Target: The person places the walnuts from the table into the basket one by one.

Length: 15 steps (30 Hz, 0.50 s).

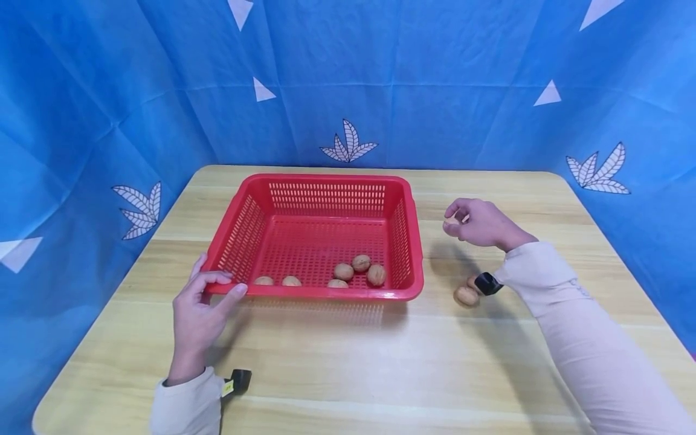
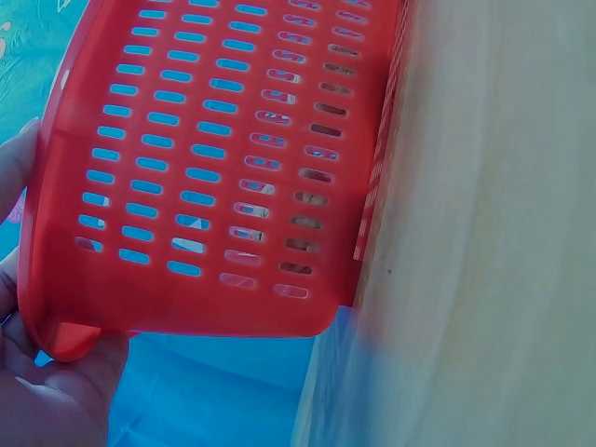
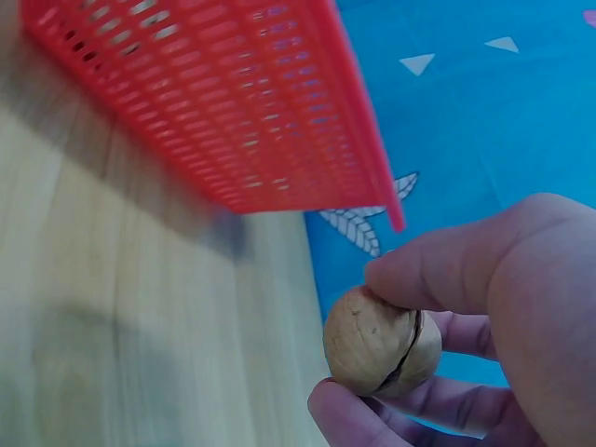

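Note:
A red plastic basket (image 1: 304, 292) with slotted walls stands on the table, several walnuts (image 1: 376, 275) lying in its near part. At its near left corner my left hand (image 1: 198, 317) grips the rim, thumb and fingers around the edge; the left wrist view shows the hand at the basket's rim (image 2: 73, 340). To the right of the basket and above the table, my right hand (image 1: 484, 225) pinches a walnut (image 3: 372, 343) between thumb and fingers. A dark crack runs along that walnut's seam. Beneath my right forearm, two walnuts (image 1: 466, 296) lie on the table, one partly hidden by the wrist camera.
The light wooden table (image 1: 348, 374) carries the basket and the loose walnuts. Blue cloth (image 1: 435, 84) with white leaf and triangle prints hangs behind the table and at both sides. A small black camera (image 1: 488, 283) is worn on my right wrist, another (image 1: 241, 380) on my left.

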Motion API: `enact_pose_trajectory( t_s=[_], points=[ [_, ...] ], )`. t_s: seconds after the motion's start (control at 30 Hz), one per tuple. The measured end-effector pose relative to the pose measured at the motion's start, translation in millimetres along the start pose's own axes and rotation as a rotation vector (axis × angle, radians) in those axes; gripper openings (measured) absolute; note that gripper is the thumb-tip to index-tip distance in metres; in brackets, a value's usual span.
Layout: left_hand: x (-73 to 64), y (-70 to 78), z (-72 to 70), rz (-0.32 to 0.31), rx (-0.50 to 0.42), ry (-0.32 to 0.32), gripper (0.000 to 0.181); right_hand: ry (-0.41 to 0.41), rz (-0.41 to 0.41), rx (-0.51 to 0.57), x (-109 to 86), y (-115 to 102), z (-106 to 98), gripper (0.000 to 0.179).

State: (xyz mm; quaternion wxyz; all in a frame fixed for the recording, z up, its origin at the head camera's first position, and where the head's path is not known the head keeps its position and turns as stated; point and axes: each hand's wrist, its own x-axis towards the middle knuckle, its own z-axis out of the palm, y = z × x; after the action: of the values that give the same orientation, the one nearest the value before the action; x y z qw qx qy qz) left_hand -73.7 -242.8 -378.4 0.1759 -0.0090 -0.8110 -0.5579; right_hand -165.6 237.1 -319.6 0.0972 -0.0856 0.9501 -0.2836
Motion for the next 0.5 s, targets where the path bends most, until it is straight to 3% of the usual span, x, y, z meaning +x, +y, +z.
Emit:
enact_pose_trajectory(
  t_s=[0.5],
  points=[
    [0.5,0.4,-0.3,0.0,-0.003,-0.001,0.025,0.036,-0.015,0.009,7.3,-25.7,-13.4,0.029]
  ],
)
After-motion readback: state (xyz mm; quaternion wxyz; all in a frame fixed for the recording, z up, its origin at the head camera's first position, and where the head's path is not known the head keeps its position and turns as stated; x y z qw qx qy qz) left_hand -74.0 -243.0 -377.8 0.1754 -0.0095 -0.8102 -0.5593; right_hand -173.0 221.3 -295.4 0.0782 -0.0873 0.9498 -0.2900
